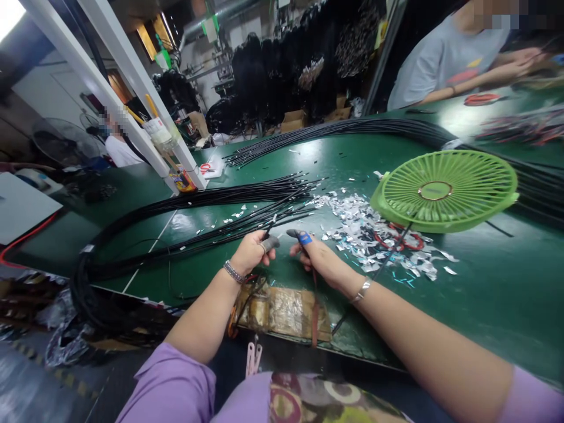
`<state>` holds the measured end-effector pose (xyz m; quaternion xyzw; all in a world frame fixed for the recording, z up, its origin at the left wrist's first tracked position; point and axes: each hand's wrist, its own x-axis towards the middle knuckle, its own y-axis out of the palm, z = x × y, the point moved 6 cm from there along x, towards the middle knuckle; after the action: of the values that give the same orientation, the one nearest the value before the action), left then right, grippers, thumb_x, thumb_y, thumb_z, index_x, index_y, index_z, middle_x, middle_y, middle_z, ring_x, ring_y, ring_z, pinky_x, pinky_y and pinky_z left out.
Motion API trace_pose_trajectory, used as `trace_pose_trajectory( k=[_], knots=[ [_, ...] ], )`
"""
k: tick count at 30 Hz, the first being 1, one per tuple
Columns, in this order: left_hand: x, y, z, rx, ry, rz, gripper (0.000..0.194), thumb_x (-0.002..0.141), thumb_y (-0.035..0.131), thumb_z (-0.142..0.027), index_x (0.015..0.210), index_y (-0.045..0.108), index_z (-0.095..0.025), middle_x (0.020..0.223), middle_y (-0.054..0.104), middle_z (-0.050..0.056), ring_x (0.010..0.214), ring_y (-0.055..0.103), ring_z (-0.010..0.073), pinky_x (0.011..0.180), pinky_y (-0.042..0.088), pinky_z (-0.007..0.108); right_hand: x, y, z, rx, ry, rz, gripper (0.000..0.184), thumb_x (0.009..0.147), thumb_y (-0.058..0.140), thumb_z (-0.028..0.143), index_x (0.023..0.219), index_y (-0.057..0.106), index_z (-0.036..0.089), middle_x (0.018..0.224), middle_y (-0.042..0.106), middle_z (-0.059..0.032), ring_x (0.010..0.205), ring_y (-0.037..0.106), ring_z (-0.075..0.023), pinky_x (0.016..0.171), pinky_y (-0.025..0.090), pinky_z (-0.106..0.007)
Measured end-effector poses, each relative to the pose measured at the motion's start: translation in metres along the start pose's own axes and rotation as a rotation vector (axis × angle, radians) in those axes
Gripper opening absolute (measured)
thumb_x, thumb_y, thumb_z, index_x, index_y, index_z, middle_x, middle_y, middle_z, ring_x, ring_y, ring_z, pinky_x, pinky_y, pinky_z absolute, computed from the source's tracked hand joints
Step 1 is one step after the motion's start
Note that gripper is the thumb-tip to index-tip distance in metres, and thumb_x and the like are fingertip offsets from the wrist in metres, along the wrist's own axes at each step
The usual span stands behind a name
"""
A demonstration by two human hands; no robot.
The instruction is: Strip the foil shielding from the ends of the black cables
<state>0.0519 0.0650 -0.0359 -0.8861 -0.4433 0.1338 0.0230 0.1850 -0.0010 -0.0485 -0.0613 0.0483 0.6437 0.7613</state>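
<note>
My left hand (252, 254) is closed around a black cable (270, 227), whose end sticks up past the fingers; a dark cover sits on the thumb. Opposite it, a short gap away, my right hand (321, 257) is pinched, with a dark cover and blue tape (304, 238) on the thumb. What its fingers hold, if anything, is hidden. Just beyond both hands lie the loose ends of a bundle of black cables (247, 194), which loops off to the left. To the right of them spreads a heap of silvery foil scraps (352, 214).
A green fan (449, 188) stands over the scraps near red-handled scissors (412, 239). Another black cable bundle (352, 126) arcs behind. A taped cardboard piece (291, 308) lies at the green table's front edge. A white post (145, 117) rises left; a co-worker (445, 59) sits far right.
</note>
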Motion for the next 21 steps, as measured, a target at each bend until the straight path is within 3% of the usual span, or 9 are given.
trace_pose_trajectory(
  k=[4,9,15,21],
  knots=[
    [0.003,-0.003,0.000,-0.035,0.082,-0.036,0.031,0.077,0.067,-0.042,0.072,0.053,-0.015,0.056,0.061,-0.003,0.040,0.051,0.0060,0.044,0.037,0.018,-0.006,0.010,-0.003,-0.161,-0.025,0.067,0.032,0.079,0.051,0.051,0.076,0.055,0.019,0.062,0.047,0.0040,0.053,0.041,-0.0096,0.049,0.038,-0.023],
    [0.003,-0.003,0.001,0.059,0.154,-0.051,0.025,0.079,0.064,-0.036,0.072,0.055,-0.014,0.060,0.064,-0.001,0.045,0.056,0.0076,0.048,0.042,0.018,-0.006,0.013,-0.004,-0.089,-0.004,0.083,0.030,0.071,0.062,0.049,0.075,0.055,0.020,0.058,0.045,0.0054,0.051,0.040,-0.0087,0.048,0.036,-0.023],
    [-0.004,-0.005,-0.007,0.390,0.338,-0.187,0.010,0.082,0.060,-0.024,0.075,0.058,-0.017,0.064,0.067,0.001,0.053,0.062,0.0118,0.052,0.045,0.020,-0.008,0.016,-0.005,-0.008,0.033,0.093,0.037,0.067,0.067,0.054,0.072,0.057,0.019,0.052,0.042,0.0068,0.046,0.035,-0.0068,0.043,0.029,-0.023],
    [-0.013,-0.002,-0.016,0.777,0.543,-0.280,0.012,0.085,0.057,-0.024,0.075,0.058,-0.018,0.067,0.067,0.003,0.061,0.063,0.0156,0.058,0.044,0.024,-0.008,0.016,-0.005,0.029,0.035,0.067,0.041,0.066,0.067,0.057,0.063,0.051,0.019,0.050,0.043,0.0068,0.044,0.035,-0.0062,0.043,0.027,-0.023]
  ],
)
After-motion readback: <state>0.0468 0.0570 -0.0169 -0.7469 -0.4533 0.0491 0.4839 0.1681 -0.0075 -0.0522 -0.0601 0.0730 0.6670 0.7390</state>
